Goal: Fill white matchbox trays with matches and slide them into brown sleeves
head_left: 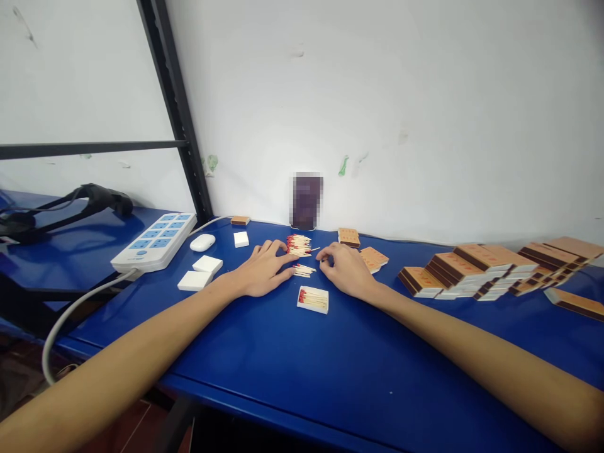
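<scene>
A pile of red-tipped matches (299, 245) lies on the blue table (292, 358) near the wall. A smaller bunch of matches (303, 270) lies between my hands. My left hand (262, 269) rests palm down on the table with fingers stretched toward the matches. My right hand (342, 267) has its fingers curled and pinched by the small bunch; what it holds is too small to see. An open white tray of matches (313, 299) sits just in front of both hands.
Empty white trays (194, 280) (207, 263) (241, 239) lie left, by a white power strip (155, 241) and a white mouse-like case (202, 242). Orange matchbox sleeves (349, 236) (374, 258) lie right of the pile. A long row of filled matchboxes (491, 267) leans at right. A black frame post (177, 113) stands at left.
</scene>
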A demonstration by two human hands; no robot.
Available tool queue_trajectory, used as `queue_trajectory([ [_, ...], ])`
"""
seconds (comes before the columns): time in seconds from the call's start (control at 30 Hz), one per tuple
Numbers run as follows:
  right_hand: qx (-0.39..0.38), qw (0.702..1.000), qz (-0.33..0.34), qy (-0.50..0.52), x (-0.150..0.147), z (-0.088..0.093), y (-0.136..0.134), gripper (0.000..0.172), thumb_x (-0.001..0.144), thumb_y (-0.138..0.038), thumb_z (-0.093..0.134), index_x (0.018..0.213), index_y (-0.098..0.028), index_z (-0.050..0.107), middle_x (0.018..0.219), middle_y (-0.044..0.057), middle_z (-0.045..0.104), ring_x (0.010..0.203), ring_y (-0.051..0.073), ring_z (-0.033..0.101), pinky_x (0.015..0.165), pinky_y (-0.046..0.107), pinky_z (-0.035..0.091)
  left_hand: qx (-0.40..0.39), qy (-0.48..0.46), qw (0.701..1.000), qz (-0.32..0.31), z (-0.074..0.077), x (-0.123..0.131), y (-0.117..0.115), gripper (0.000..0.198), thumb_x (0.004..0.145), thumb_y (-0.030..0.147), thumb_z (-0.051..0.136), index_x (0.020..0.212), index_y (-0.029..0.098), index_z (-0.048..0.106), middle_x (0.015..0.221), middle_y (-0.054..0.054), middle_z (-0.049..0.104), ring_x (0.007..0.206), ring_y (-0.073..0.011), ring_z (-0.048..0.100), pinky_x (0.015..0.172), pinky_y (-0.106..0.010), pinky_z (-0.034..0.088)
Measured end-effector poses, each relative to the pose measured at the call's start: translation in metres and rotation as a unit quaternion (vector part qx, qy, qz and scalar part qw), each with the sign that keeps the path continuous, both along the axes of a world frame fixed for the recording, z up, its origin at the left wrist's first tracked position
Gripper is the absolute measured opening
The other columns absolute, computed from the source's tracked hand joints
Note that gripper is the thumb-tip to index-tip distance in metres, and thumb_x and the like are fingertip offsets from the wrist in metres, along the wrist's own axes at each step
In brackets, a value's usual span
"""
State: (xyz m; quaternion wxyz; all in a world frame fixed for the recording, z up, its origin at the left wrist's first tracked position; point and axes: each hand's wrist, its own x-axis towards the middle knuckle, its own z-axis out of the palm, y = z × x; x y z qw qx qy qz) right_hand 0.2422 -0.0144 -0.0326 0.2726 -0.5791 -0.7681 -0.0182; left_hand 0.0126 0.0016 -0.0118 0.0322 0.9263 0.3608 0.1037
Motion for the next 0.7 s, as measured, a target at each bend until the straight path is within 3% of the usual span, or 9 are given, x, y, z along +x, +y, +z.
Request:
queue_trajectory([
  [0.27, -0.005, 0.999, 0.035, 0.011, -0.0001, -0.0017, -0.0002, 0.014, 0.088, -0.023, 0.052, 0.086, -0.021, 0.066, 0.102, 0.007, 0.059, 0.099, 0.024, 0.054, 0.080, 0.038, 0.038, -0.009, -0.003, 1.000, -0.002, 0.0003, 0.0014, -0.0002, 0.052, 0.097, 0.053, 0.025, 0.138, 0.030, 0.046, 0.126, -0.011, 0.043, 0.114, -0.0289, 0.040, 0.097, -0.052, 0.034],
  [0.4, -0.010, 0.998, 0.062, 0.015, 0.0004, -0.0013, 0.0008, 0.016, 0.090, -0.020, 0.049, 0.087, -0.021, 0.064, 0.093, 0.005, 0.062, 0.090, 0.022, 0.055, 0.078, 0.037, 0.039, -0.006, -0.010, 1.000, -0.008, 0.0002, 0.0021, 0.0011, 0.052, 0.097, 0.054, 0.026, 0.138, 0.029, 0.046, 0.128, -0.011, 0.043, 0.116, -0.0293, 0.039, 0.098, -0.052, 0.034],
  [0.53, 0.007, 0.989, 0.131, 0.066, 0.0009, -0.0008, 0.0017, 0.018, 0.085, -0.010, 0.047, 0.089, -0.019, 0.063, 0.085, 0.004, 0.063, 0.077, 0.017, 0.056, 0.072, 0.031, 0.043, -0.012, -0.021, 0.999, -0.024, 0.0007, 0.0026, 0.0030, 0.051, 0.096, 0.055, 0.028, 0.136, 0.028, 0.046, 0.127, -0.011, 0.043, 0.117, -0.0294, 0.039, 0.099, -0.054, 0.033],
  [0.7, 0.018, 0.982, 0.165, 0.090, 0.0004, 0.0002, -0.0003, 0.015, 0.082, -0.011, 0.051, 0.087, -0.018, 0.063, 0.080, 0.003, 0.065, 0.069, 0.014, 0.056, 0.067, 0.028, 0.044, 0.005, -0.016, 0.999, -0.027, 0.0023, 0.0040, 0.0042, 0.049, 0.095, 0.054, 0.032, 0.128, 0.025, 0.051, 0.128, -0.011, 0.043, 0.115, -0.0297, 0.040, 0.098, -0.054, 0.034],
])
